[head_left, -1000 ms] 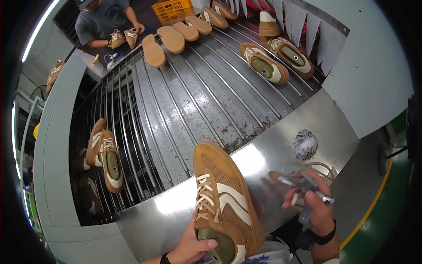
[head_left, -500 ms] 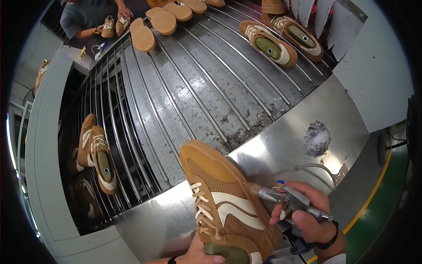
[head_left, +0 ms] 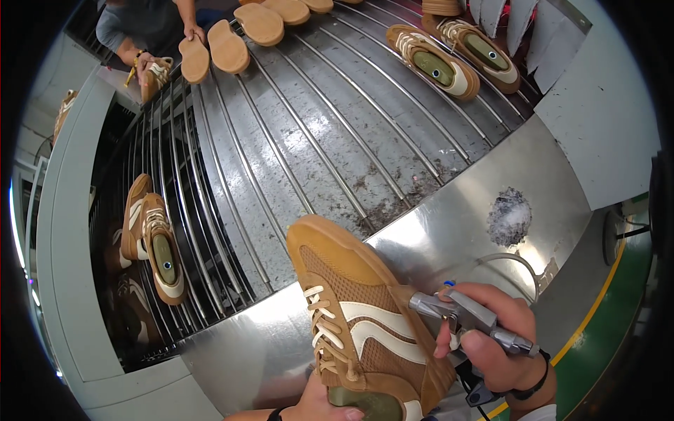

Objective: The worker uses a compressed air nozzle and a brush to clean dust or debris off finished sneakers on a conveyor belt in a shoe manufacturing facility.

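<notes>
My left hand (head_left: pixel 317 403) grips a brown sneaker (head_left: pixel 361 309) by its heel opening at the lower edge, thumb over the olive insole. The sneaker has cream wavy side stripes, cream laces and a tan sole, and its toe points away from me. In my right hand (head_left: pixel 505 344) is a silver spray gun (head_left: pixel 469 313) with a small blue knob, fingers wrapped about its body and trigger. Its nozzle is right beside the sneaker's sole edge at mid-length; whether they touch I cannot tell.
Metal rods (head_left: pixel 319 133) run across the conveyor. A sneaker pair (head_left: pixel 160 242) lies at left, another (head_left: pixel 439 63) at far right. Several upturned soles (head_left: pixel 228 48) line the far side, where a co-worker (head_left: pixel 144 31) handles shoes. A steel ledge (head_left: pixel 421 235) lies before me, with a hose (head_left: pixel 523 263).
The co-worker's hands have parted: one has set a shoe sole-up at the end of the row, the other holds a shoe lower down. My sneaker and spray gun have barely shifted.
</notes>
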Demonstrator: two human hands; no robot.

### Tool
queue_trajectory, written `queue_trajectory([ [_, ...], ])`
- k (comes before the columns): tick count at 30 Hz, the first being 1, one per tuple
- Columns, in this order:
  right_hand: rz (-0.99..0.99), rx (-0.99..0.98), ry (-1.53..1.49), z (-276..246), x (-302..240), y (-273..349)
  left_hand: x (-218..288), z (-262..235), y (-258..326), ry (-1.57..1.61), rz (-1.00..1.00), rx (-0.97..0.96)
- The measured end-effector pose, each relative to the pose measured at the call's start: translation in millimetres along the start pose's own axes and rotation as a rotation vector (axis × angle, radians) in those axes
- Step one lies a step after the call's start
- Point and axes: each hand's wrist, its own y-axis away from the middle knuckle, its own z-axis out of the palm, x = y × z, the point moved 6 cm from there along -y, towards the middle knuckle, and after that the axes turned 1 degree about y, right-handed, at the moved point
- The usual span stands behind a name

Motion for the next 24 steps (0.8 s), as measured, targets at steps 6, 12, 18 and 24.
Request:
queue_trajectory([
  [6,0.000,-0.017,0.011,-4,-1,2,-1,-2,0,-0.054,0.014,0.048],
  [12,-0.011,-0.035,0.014,-12,2,19,-9,-3,3,-0.018,-0.015,0.027],
  [18,0.003,-0.125,0.033,-15,17,44,-6,-6,7,-0.013,0.057,0.069],
  [24,-0.123,-0.131,0.138,-21,0,71,-6,3,4,0.091,0.015,0.106],
])
